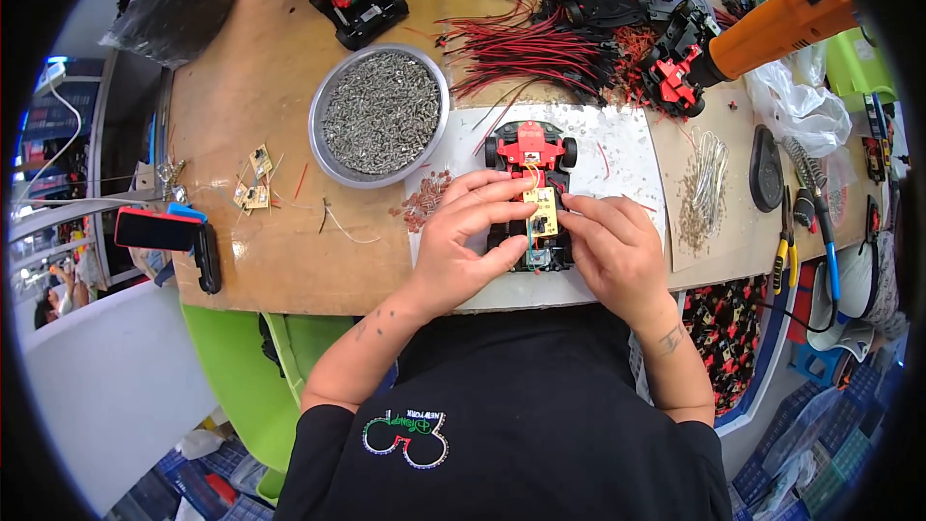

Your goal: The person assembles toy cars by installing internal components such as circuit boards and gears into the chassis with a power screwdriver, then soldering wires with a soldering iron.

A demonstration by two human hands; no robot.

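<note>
On the white work sheet, a toy car chassis point(526, 146) lies between my hands, black with a red front part and small black wheels. A yellowish circuit board point(546, 223) sits over its middle, with thin wires running from both ends. My left hand point(470, 235) comes in from the left, its fingers closed about the board's left edge and its thumb low beside the wires. From the right, my right hand point(617, 243) pinches at the board's right edge with its fingertips. The fingers hide much of the chassis sides.
A round tub of small screws point(381, 111) stands left of the sheet. Behind it lie red and black wires point(526, 53) and more chassis point(359, 5). An orange electric screwdriver point(786, 24) reaches in at the right. Pliers point(784, 251) and a soldering iron point(828, 232) lie by the right edge.
</note>
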